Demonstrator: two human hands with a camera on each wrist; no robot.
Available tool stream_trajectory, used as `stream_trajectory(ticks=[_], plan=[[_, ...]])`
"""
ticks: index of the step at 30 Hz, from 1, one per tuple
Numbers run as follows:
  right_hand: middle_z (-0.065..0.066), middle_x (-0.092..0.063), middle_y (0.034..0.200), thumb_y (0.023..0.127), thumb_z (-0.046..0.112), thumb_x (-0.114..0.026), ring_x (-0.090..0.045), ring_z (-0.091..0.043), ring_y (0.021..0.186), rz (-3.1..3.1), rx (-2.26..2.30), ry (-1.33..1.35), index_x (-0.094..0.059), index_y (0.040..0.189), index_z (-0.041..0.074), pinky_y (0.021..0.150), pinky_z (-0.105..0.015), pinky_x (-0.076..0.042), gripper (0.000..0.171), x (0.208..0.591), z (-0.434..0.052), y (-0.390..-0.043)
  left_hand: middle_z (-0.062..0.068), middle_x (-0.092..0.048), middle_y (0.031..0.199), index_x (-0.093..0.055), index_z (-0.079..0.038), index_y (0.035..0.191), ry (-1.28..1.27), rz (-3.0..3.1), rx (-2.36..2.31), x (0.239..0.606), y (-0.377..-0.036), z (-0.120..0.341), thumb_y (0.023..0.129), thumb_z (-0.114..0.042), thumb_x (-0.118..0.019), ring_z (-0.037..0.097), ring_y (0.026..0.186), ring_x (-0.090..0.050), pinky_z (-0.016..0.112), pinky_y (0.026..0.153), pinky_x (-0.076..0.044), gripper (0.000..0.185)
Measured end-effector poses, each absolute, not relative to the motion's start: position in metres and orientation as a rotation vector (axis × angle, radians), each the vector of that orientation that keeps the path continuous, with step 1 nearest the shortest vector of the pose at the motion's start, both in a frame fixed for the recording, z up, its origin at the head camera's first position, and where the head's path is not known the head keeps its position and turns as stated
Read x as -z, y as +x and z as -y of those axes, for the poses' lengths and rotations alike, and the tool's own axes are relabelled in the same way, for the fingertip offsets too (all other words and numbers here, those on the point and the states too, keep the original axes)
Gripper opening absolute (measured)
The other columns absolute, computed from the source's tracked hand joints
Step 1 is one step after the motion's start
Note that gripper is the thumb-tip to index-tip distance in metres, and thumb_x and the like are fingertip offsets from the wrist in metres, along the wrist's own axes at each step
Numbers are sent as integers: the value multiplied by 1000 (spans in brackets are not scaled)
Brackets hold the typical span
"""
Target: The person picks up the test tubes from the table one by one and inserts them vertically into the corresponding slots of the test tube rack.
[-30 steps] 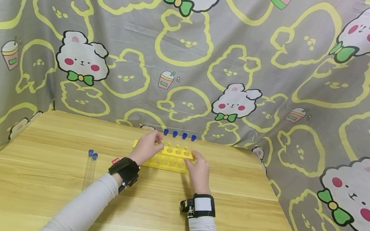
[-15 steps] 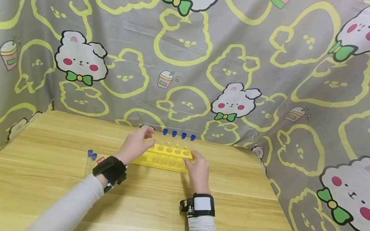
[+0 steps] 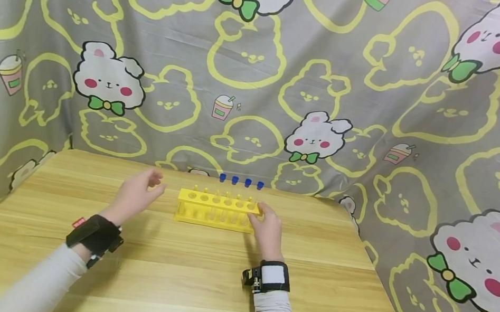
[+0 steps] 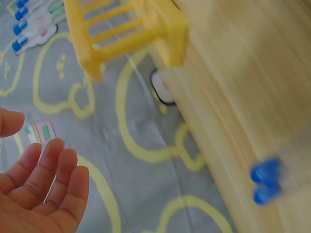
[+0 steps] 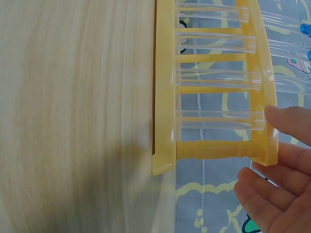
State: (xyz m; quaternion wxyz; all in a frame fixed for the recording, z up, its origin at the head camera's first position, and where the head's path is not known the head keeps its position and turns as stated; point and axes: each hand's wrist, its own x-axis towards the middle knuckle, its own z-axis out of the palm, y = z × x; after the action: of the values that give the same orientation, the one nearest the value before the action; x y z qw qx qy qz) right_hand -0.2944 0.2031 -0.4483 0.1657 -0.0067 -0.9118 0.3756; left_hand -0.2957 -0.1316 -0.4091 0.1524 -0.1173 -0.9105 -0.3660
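A yellow test tube rack [image 3: 219, 201] stands at the back middle of the table. Several clear test tubes [image 5: 218, 77] with blue caps [image 3: 248, 182] stand upright in its right-hand holes; the two leftmost holes hold none. My right hand [image 3: 268, 231] grips the rack's right end, thumb on one side of the top plate and fingers on the other. To the left of the rack, my left hand [image 3: 136, 196] is in the air, holding nothing, its fingers loosely bent. Two more blue caps [image 4: 266, 180] lie on the table in the left wrist view; my left arm hides them in the head view.
The wooden table [image 3: 194, 276] reaches back to a grey patterned curtain [image 3: 176, 33], which also stands at both sides. A strapped wrist camera [image 3: 95, 236] sits on the left wrist and another strapped camera [image 3: 267, 277] on the right.
My left hand has left the rack's tubes and moved left and toward me, over the tubes lying on the table. My right hand has stayed on the rack.
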Motion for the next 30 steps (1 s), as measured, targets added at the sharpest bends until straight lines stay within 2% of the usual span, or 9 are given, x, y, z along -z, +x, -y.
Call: stream_trajectory(ticks=[6,17,20,23,26,30], plan=[[-19,-57,137,88,20,-70,-52,-36,130,2587,-1073,-13,-59,129,1,109,-47,-42,46,449,-203,-294,23,-66,103,-57,4,113,-289,2623,1030,420,-285,164,96,-23,-55,36,93,-63,50,81,-53,32],[-18,-58,137,88,20,-70,-52,-35,130,2587,-1081,-11,-59,130,1,109,-47,-42,47,450,-203,-295,28,-66,98,-56,8,108,-124,2881,952,438,-276,201,93,-24,-54,36,82,-64,43,66,-52,35],[-19,-58,137,88,20,-70,-52,-36,130,2583,-1083,-1,-59,130,0,109,-47,-42,47,450,-203,-294,20,-64,86,-58,6,99,-104,2954,941,440,-277,207,92,-24,-55,27,73,-59,34,59,-47,31],[-19,-57,137,88,20,-70,-52,-36,130,2579,-1086,5,-59,129,0,109,-47,-42,47,450,-203,-294,7,-54,69,-56,-1,80,-91,3004,947,442,-278,211,92,-23,-57,19,62,-48,28,53,-38,25],[-19,-58,136,89,21,-70,-52,-36,130,2577,-1077,1,-59,129,0,109,-47,-42,47,450,-203,-294,-3,-42,56,-46,-11,62,-72,3049,953,446,-281,213,92,-23,-57,13,53,-40,25,49,-32,34],[-19,-58,136,89,21,-70,-53,-35,130,2575,-1071,-5,-59,129,0,109,-47,-42,46,451,-203,-294,-6,-39,49,-39,-17,56,-47,3106,950,449,-282,214,93,-25,-54,10,46,-40,24,47,-34,41]])
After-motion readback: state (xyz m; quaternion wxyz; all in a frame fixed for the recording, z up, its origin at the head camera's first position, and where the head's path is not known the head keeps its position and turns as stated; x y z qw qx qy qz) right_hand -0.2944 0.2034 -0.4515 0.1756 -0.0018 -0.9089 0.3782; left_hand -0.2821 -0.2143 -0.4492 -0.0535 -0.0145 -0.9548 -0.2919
